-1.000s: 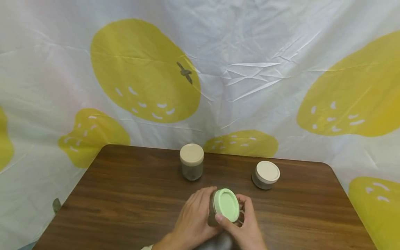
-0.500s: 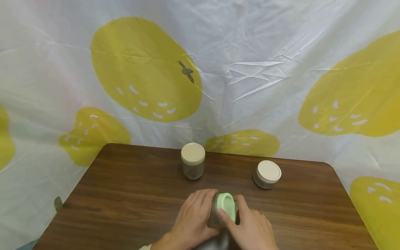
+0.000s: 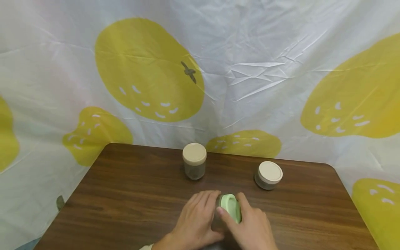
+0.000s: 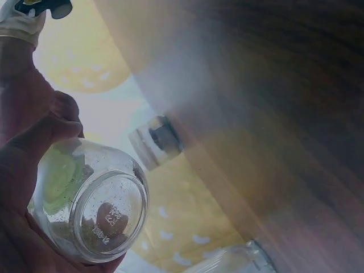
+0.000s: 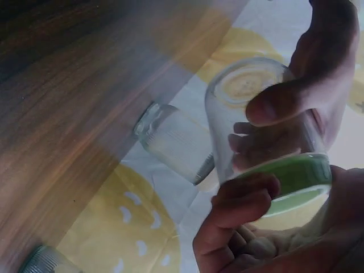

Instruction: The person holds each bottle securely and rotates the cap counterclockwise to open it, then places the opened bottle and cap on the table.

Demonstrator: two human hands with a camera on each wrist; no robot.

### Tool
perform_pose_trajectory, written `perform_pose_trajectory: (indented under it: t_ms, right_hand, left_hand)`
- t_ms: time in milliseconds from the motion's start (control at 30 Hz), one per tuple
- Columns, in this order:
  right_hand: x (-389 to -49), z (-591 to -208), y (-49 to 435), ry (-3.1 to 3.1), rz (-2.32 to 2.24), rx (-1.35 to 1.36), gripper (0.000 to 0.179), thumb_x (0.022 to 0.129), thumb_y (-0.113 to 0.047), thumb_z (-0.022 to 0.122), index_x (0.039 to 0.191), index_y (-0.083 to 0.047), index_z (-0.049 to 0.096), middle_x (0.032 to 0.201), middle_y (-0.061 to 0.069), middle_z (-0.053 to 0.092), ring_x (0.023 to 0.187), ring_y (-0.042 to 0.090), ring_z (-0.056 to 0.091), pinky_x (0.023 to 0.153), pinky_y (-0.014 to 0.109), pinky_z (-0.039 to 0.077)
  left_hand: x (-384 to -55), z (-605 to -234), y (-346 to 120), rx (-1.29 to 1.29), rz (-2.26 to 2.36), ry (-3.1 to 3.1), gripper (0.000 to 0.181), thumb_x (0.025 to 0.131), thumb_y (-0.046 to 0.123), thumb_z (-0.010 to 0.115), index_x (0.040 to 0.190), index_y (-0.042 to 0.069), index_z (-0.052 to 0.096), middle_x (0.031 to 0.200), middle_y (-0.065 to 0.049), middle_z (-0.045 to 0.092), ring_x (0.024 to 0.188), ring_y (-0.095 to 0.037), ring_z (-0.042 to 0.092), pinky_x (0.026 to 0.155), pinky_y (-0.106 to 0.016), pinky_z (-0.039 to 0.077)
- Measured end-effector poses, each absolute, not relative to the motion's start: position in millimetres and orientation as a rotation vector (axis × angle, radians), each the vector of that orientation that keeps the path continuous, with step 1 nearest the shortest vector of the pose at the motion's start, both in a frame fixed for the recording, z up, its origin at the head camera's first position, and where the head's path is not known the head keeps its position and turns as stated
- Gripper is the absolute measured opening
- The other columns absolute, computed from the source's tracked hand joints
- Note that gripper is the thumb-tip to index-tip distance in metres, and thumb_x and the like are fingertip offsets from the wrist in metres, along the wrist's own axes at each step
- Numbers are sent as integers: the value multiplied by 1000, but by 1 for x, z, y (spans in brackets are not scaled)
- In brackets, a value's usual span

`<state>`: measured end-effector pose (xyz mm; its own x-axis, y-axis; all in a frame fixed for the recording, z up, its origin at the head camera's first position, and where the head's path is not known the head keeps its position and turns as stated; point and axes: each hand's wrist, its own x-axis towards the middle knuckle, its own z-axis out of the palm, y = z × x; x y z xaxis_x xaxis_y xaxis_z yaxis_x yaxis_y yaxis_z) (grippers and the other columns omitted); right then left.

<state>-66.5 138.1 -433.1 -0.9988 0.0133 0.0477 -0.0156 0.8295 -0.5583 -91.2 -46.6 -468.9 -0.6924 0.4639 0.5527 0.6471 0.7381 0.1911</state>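
A clear glass jar [image 4: 111, 213] with a pale green lid [image 3: 231, 208] is held tilted over the near part of the table, its lid side facing right. My left hand [image 3: 197, 218] grips the glass body from the left. From the right, my right hand [image 3: 250, 224] grips the lid by its rim, thumb on the near side and fingers over the far side. In the right wrist view the lid sits on the jar's mouth, and the glass looks see-through with nothing inside. The palms hide part of the jar in the head view.
On the brown wooden table [image 3: 134, 194], a taller glass jar with a cream lid [image 3: 194, 161] stands near the back edge. A shorter cream-lidded jar [image 3: 268, 175] stands to its right. A white cloth with yellow fruit prints [image 3: 250, 34] hangs behind the table.
The jar has tipped so its green lid faces more to the right. My right hand has turned and shifted slightly right, keeping its grip on the lid; my left hand still holds the glass.
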Motion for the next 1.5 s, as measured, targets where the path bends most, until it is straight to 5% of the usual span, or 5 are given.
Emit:
perform_pose_trajectory:
  t_ms: [800, 1033, 1500]
  right_hand:
    - [-65, -436, 145, -2790, 1036, 108, 32, 90, -53, 78, 110, -31, 65, 62, -16, 50, 52, 2, 44, 51, 22, 37]
    - [-63, -437, 147, -2734, 989, 222, 38, 85, -49, 83, 113, -30, 66, 66, -21, 53, 55, -3, 43, 52, 21, 37]
    - [-70, -445, 159, -2609, 912, 554, 45, 85, -45, 83, 120, -27, 62, 72, -21, 55, 60, -10, 44, 53, 15, 37]
  left_hand:
    - [-89, -445, -46, -911, -560, -2534, 88, 50, 47, 94, 123, 13, 58, 103, 7, 68, 93, -6, 66, 87, -27, 58]
    - [-86, -439, -48, -922, -813, -2695, 81, 55, 40, 95, 123, 16, 56, 99, 13, 62, 84, 2, 55, 78, -18, 54]
    - [-90, -435, -52, -1002, -746, -2671, 87, 55, 43, 96, 128, 14, 56, 103, 10, 66, 89, -1, 60, 83, -21, 56]
